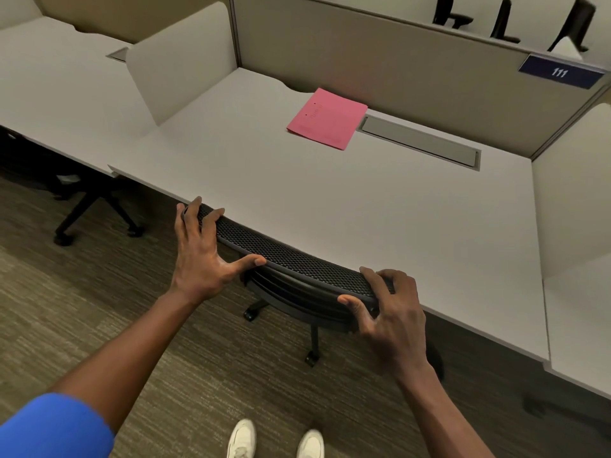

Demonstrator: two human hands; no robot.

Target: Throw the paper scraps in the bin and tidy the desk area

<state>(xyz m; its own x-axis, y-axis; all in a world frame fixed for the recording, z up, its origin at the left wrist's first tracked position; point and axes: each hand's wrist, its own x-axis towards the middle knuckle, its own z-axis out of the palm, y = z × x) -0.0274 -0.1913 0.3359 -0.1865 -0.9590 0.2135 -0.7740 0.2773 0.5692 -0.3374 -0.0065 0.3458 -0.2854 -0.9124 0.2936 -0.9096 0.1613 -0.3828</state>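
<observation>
Your left hand [201, 256] and right hand [391, 320] each grip the top of the chair [291, 259], tucked against the surface [363, 209] edge. Its backrest runs from upper left to lower right. A pink folder [327, 118] lies flat at the surface's back, long axis pointing away.

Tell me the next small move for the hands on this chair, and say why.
Probably let go. The chair backrest already sits against the desk edge, seat tucked underneath, with the left hand and right hand gripping its top. No scraps show on the desk; only a pink folder lies there.
</observation>
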